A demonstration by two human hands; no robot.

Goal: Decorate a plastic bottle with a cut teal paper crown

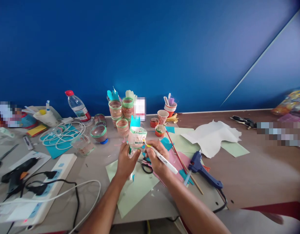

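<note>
My left hand (128,160) is closed round the lower part of a decorated cup (137,136), pale with a green rim and a blue paper piece standing up behind it. In my right hand (156,159) is a white acrylic marker (164,160), its yellow tip end at the cup's right side; whether it touches cannot be made out. Below the hands, black-handled scissors (147,167) lie on a pale green paper sheet (130,195). Behind the held cup stand more decorated cups (122,127), some stacked, with green rims and brownish sides.
A blue glue gun (204,170) and a long thin brush (179,156) lie on the right near torn white paper (210,136). On the left are a power strip (56,182) with black plugs, a black glue gun (19,174), coiled white cable (64,136) and a water bottle (78,105).
</note>
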